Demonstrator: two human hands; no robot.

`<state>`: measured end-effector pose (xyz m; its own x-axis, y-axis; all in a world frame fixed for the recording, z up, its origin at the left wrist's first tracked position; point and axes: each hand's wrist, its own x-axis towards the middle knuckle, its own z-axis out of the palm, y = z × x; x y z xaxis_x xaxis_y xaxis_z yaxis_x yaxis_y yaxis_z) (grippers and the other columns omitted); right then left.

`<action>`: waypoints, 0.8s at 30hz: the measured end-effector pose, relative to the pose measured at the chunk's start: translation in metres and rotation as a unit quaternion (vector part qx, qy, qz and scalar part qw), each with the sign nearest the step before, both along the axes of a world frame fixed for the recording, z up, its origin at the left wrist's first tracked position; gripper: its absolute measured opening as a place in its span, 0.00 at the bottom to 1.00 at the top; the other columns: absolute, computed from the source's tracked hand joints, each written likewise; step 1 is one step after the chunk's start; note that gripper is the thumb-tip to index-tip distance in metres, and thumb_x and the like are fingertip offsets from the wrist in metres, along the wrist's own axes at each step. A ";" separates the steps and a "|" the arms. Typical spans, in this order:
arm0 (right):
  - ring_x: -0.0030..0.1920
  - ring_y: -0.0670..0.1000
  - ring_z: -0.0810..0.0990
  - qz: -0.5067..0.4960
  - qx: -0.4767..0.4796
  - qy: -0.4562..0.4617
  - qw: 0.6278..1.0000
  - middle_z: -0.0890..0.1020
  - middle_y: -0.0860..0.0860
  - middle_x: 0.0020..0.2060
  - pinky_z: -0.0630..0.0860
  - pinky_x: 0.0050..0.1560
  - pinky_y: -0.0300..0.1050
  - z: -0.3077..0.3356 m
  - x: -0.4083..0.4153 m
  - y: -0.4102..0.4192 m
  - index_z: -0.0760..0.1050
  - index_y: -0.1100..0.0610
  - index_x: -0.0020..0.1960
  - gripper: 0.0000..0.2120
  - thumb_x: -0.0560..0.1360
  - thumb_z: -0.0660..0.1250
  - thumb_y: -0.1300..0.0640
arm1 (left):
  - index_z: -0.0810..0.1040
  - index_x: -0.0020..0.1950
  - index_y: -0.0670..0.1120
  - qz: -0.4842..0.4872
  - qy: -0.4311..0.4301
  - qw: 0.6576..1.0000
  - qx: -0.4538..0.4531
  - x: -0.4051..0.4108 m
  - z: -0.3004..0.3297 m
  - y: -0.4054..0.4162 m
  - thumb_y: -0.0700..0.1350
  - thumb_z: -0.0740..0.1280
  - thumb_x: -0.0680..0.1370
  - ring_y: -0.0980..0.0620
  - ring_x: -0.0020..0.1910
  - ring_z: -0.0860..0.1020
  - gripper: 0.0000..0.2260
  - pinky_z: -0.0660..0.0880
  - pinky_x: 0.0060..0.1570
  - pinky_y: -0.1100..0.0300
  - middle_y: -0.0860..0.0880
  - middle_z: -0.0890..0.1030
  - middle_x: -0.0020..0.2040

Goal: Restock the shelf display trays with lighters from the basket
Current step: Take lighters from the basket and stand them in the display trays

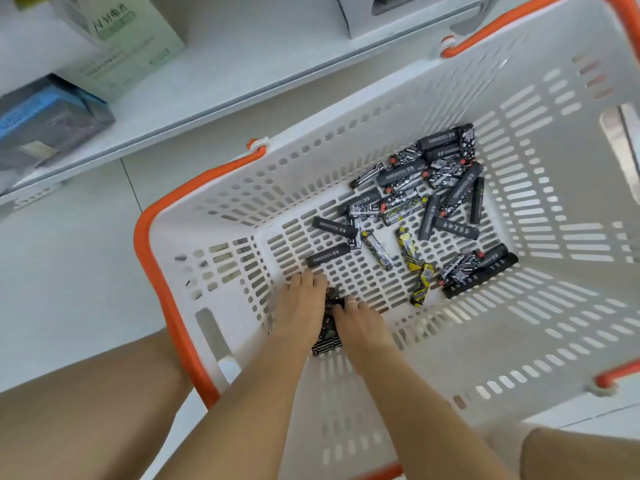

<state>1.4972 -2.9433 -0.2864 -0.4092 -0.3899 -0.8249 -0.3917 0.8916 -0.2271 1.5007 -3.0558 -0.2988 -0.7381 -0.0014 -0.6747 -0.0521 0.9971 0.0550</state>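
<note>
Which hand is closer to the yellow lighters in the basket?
Right. The right hand is just beside and below the yellow lighters; the left hand sits farther away, on its other side.

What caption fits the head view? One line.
Both hands gather patterned lighters inside a white basket, more lighters scattered beyond.

The basket [346,140] looks like white matt plastic with many slots, and its rim and handles are of smooth orange plastic. The lighters [429,202] have printed wrappers, mostly black and white with a light gloss, some with yellow. The shelf [214,81] has a smooth white painted surface. The green box [128,39] on it seems to be matt cardboard. The floor [69,271] is of smooth pale tiles.
</note>
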 end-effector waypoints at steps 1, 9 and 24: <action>0.63 0.58 0.70 -0.010 -0.005 0.002 1.000 0.68 0.58 0.65 0.71 0.58 0.50 -0.001 0.001 0.000 0.64 0.60 0.68 0.18 0.78 0.58 0.63 | 0.67 0.67 0.46 -0.018 -0.008 1.000 0.001 0.002 0.000 -0.002 0.39 0.62 0.78 0.46 0.65 0.69 0.18 0.68 0.60 0.53 0.46 0.72 0.65; 0.61 0.56 0.71 -0.012 -0.046 -0.038 0.998 0.71 0.54 0.61 0.68 0.59 0.47 -0.002 0.004 0.007 0.65 0.53 0.68 0.21 0.75 0.62 0.55 | 0.68 0.65 0.45 -0.019 -0.099 0.994 0.032 0.014 0.004 -0.009 0.50 0.65 0.74 0.48 0.64 0.69 0.21 0.65 0.64 0.54 0.47 0.73 0.63; 0.59 0.55 0.73 0.067 -0.009 -0.083 0.994 0.75 0.54 0.60 0.71 0.57 0.48 0.003 0.011 0.007 0.70 0.56 0.64 0.17 0.76 0.62 0.55 | 0.66 0.64 0.44 -0.088 -0.152 0.984 0.030 0.034 0.001 0.001 0.42 0.68 0.74 0.46 0.61 0.74 0.21 0.66 0.60 0.54 0.46 0.75 0.61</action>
<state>1.5078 -2.9367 -0.2835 -0.2116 -0.4467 -0.8693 -0.4626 0.8293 -0.3136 1.5343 -3.0551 -0.2981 -0.4881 0.1556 -0.8588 0.0984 0.9875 0.1230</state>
